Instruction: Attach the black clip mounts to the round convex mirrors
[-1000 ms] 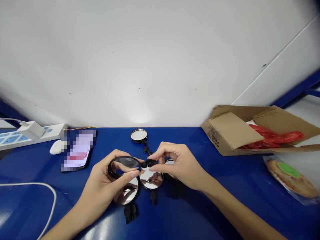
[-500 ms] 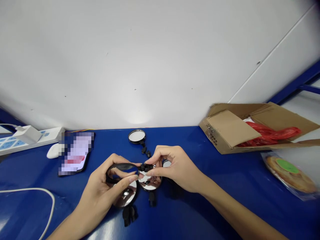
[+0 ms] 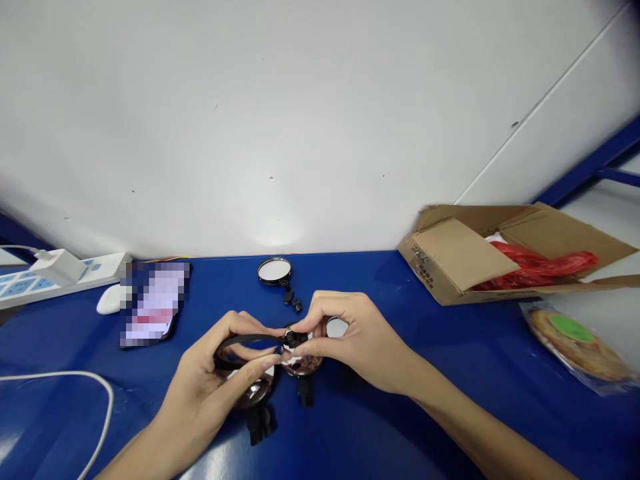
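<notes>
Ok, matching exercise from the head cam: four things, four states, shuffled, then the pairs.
Things:
1. Left hand
2. Right hand
3. Red plastic bag
4. Small round mirror

States:
A. Lying on the blue table beyond the hands
B. Pinching a black swivel joint
C. Inside the open cardboard box
D. Holding a black-rimmed mirror by its rim

Pairs: 1-D, 2-B, 3-C, 4-A

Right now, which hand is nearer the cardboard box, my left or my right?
Right. The right hand sits below and left of the cardboard box, not touching it; the left hand is farther away.
</notes>
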A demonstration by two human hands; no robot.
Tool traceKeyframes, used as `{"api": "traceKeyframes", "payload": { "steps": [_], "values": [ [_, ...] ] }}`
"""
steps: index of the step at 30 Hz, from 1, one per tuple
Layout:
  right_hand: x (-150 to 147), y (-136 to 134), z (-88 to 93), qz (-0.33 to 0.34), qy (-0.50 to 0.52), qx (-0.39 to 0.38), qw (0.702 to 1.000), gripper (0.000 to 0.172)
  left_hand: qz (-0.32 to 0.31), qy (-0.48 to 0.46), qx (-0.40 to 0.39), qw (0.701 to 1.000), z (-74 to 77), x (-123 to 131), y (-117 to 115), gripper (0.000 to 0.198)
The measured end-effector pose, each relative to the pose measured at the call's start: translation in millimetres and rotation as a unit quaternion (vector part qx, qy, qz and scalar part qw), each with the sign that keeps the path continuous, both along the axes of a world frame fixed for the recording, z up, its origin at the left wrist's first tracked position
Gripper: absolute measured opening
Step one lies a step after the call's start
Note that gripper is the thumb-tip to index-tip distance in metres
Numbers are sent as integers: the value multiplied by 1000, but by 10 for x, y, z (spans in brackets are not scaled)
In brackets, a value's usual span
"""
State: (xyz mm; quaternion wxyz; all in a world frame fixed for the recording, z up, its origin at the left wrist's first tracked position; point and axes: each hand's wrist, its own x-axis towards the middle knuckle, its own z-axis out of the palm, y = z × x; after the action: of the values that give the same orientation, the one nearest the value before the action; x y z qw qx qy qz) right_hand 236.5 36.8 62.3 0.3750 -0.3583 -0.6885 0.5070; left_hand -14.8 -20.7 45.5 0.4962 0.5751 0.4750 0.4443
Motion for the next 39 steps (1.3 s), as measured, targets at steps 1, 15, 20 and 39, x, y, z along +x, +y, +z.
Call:
{"api": "traceKeyframes", "payload": {
  "steps": [1, 15, 20, 39],
  "values": [
    [5, -3, 2, 1, -1, 5, 1000, 20, 3, -7, -7, 1000, 3, 7, -4, 22],
    [20, -6, -65, 12, -9, 77, 997, 19, -23, -68, -77, 994, 52, 17, -10, 30],
    [29, -52, -127, 18, -23, 137, 990, 13, -73, -86, -84, 990, 15, -12, 33, 30],
    [-105, -183, -247, -49, -73, 368, 926, 9, 45, -161, -135, 977, 28, -13, 150, 70]
  ]
}}
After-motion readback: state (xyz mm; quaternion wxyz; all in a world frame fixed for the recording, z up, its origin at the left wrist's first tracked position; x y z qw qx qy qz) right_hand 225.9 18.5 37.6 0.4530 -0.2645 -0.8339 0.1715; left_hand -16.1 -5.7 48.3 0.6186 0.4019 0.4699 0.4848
